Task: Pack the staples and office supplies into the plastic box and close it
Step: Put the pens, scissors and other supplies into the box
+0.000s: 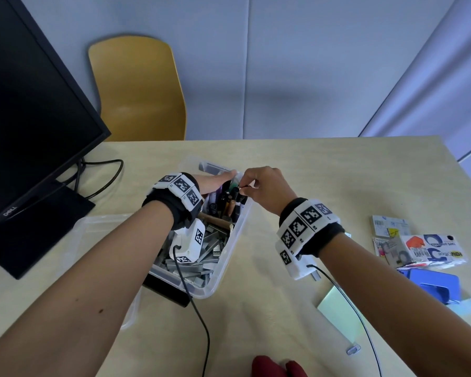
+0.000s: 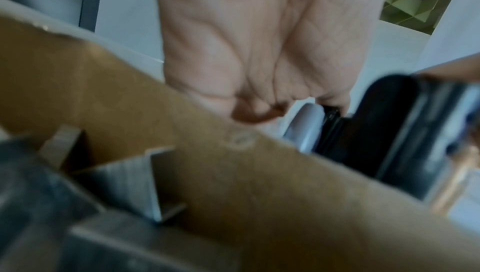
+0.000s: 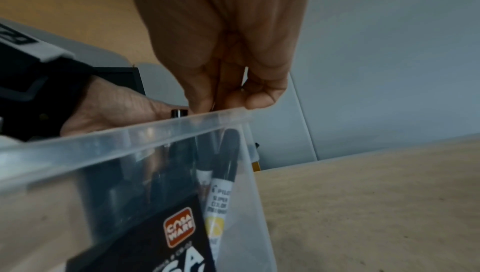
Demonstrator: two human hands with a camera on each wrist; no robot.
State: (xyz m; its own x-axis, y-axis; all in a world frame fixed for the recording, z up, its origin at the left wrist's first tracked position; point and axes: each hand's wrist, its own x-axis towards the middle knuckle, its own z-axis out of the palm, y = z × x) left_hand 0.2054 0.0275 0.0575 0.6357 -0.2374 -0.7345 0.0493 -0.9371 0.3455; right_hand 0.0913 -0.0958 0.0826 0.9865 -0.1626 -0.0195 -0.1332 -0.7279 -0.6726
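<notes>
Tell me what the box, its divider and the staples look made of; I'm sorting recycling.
Box: translucent plastic, smooth and slightly frosted; markers show through its wall. Divider: probably cardboard, matte brown with a raw edge. Staples: metal, dull grey strips with a faint sheen. Both hands, left and right, work at the markers.

The left wrist view is blurred. The left hand hides its fingers inside the clear plastic box; its grip cannot be told.
</notes>
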